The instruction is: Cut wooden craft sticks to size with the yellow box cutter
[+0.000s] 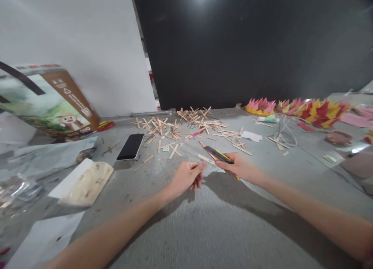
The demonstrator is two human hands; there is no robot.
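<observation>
My right hand (233,166) is closed around a black and yellow utility knife (218,154). Between the same hand's thumb and fingers is a flat wooden craft stick (206,159), pointing left. A thin red and white strip (201,144) shows beside the knife's tip; what it is I cannot tell. My left hand (188,176) is just left of the stick, thumb and fingertips pressed together. Anything in its pinch is hidden. Beyond both hands lies a heap of craft sticks (163,128), many joined in crosses.
A phone (131,147) and a cream packet (87,183) lie to the left, near a printed carton (58,102). Pink, red and yellow paper petal pieces (320,111) stand at the back right, near a white cable (287,129). A black panel (247,47) rises behind.
</observation>
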